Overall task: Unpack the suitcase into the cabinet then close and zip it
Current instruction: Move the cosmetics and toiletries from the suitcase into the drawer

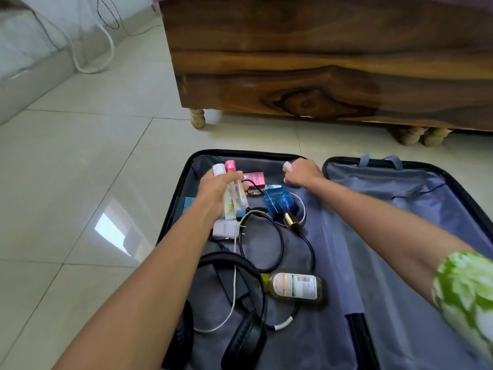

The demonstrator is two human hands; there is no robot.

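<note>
An open suitcase (400, 188) with grey lining lies flat on the floor. My left hand (217, 189) grips two tubes (234, 194) with white and pink caps above the left half. My right hand (301, 173) is curled round a small pale item (287, 165) near the far edge. Inside the left half lie a pink Pond's box (255, 178), a blue perfume bottle (280, 204), a white charger plug (225, 229), black and white cables (262, 236), an olive bottle with a label (296, 288) and black headphones (241, 329). The right half holds nothing visible.
A dark wooden cabinet (320, 62) on turned legs stands just beyond the suitcase. Pale floor tiles (80, 169) spread to the left. A white hose and thin wires (106, 44) trail along the wall at the far left.
</note>
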